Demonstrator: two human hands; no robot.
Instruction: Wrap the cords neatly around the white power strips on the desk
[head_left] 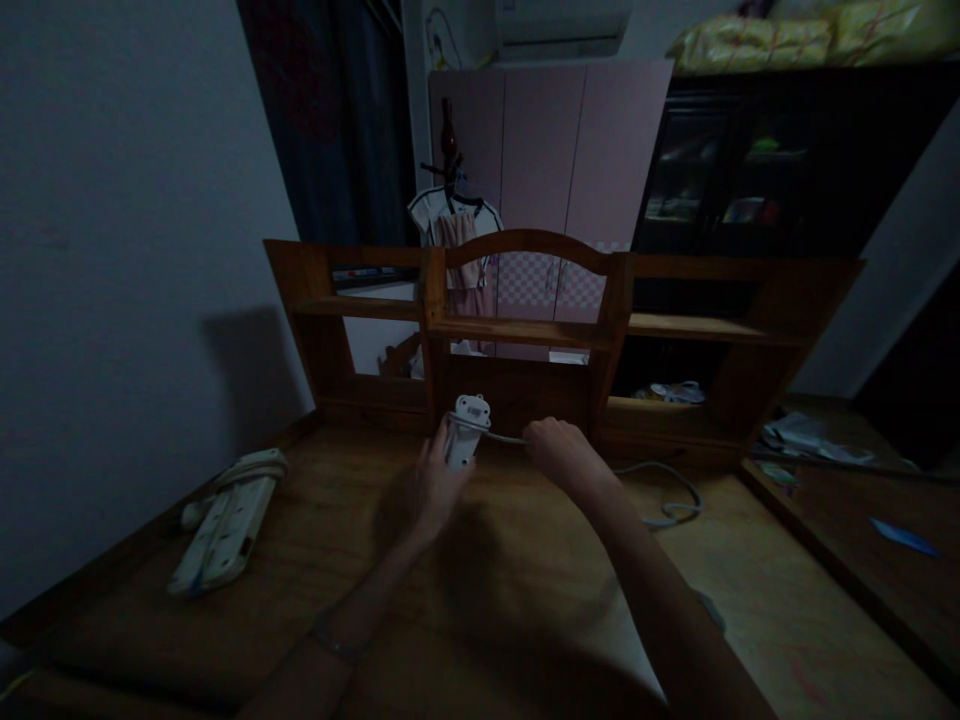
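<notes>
My left hand [439,482] grips a white power strip [465,445] by its near end, holding it above the wooden desk, with its labelled underside facing me. A grey-white cord [508,439] wraps across the strip and runs taut to my right hand [562,455], which is closed around it. Beyond that hand the cord continues in a loose loop [679,508] on the desktop. Another white power strip [229,520], with its cord wound round it, lies on the left of the desk.
A wooden shelf unit [525,330] stands along the desk's far edge. The wall [150,250] rises close on the left. At the right, a lower brown surface [862,530] carries a blue flat item [904,536] and plastic bags [814,440]. Part of a grey object [711,608] shows behind my right forearm.
</notes>
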